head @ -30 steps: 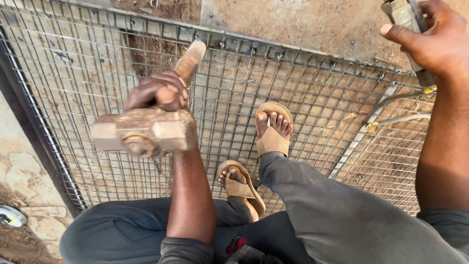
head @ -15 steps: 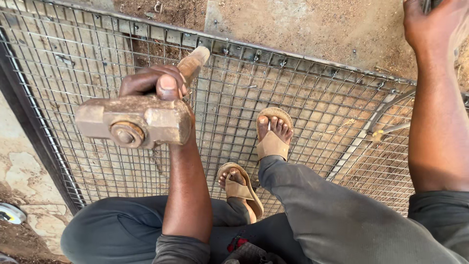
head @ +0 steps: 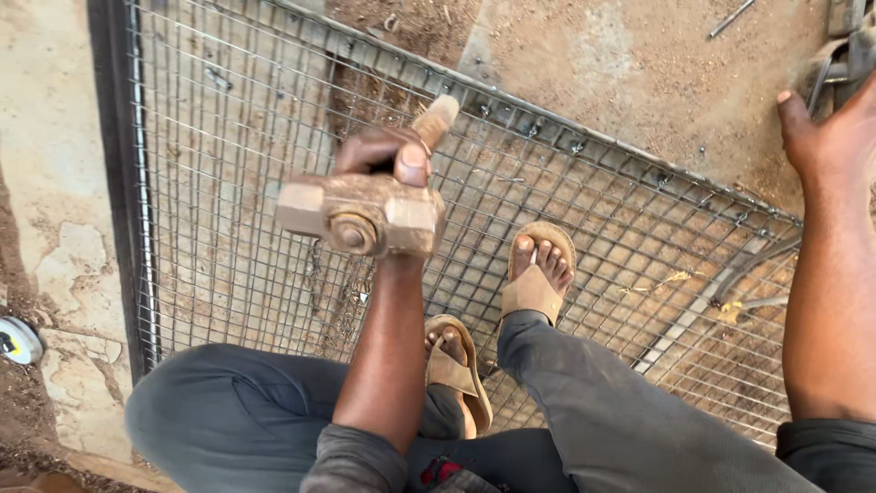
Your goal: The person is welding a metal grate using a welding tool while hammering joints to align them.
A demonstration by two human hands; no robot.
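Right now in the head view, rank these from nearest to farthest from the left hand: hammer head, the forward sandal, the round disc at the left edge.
1. Hammer head: just below the left hand, which grips its wooden handle.
2. Forward sandal: to the hand's right, on the wire mesh panel.
3. Round disc: far left, on the ground outside the frame.

Your left hand (head: 383, 155) grips a rust-brown hammer (head: 365, 212) with a pale tan wooden handle, above a grey steel mesh panel (head: 228, 183) of small square grid in a black frame. You wear tan sandals (head: 534, 274) and dark grey trousers (head: 593, 411). The ground (head: 639, 64) is dusty reddish-brown, with beige blotched concrete (head: 55, 183) alongside.
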